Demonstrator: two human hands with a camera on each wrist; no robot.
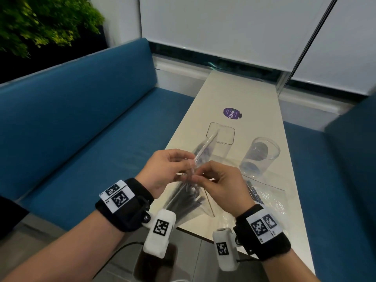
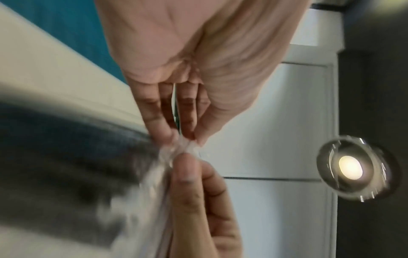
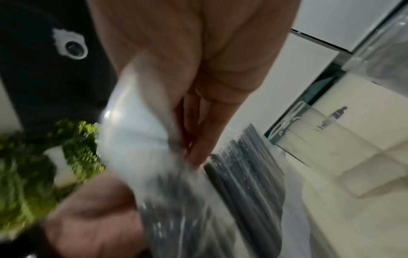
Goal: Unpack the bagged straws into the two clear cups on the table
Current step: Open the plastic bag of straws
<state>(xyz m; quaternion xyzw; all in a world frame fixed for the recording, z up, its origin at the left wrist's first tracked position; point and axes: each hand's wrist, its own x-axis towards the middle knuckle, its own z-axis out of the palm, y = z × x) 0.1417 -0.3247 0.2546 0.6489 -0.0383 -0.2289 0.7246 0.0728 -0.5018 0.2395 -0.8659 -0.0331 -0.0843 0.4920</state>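
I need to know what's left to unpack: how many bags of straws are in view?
2: one bag pinched at its top by both hands, a second bag flat on the table, right of them.

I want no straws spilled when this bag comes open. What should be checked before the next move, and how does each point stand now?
1. Left hand pinches the held bag at its top edge: ok.
2. Right hand pinches the same edge: ok.
3. Bag mouth open: cannot tell, blurred.
4. Square cup upright, mouth free: ok.
5. Round cup upright: ok; straws inside cannot tell.
6. Second bag lies flat on the table, out of the way: ok.
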